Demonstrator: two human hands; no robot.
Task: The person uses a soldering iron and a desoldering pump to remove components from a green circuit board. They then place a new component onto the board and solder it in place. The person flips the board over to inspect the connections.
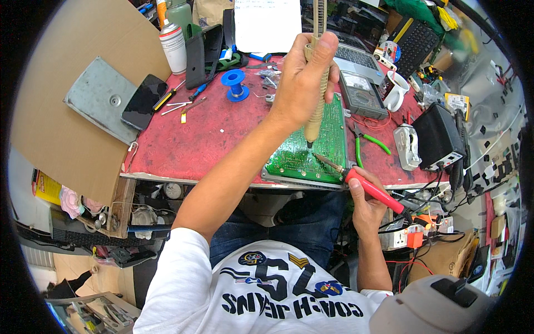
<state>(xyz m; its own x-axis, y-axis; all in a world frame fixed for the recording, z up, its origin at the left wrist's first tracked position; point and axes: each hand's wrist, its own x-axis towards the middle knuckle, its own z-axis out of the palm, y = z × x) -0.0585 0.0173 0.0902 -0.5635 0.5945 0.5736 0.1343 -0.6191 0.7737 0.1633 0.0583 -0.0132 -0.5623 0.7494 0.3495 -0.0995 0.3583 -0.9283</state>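
My left hand [305, 83] is closed around a tan solder sucker [315, 119], which it holds nearly upright. The sucker's dark nozzle points down at a green circuit board [300, 161] near the table's front edge. My right hand [367, 207] grips the red handle of a soldering iron [371, 192] from below. The iron's tip slants up and left over the board, close beside the nozzle. Whether either tip touches the board I cannot tell. Part of the board's far side is hidden behind my left hand and the sucker.
Green-handled pliers [367, 142] lie right of the board, near an analog meter [361, 92] and a white mug [395, 92]. A blue solder spool [235, 86], screwdriver [167, 97], phone [144, 102] and spray can [173, 49] stand or lie left. A black box [442, 136] stands at right.
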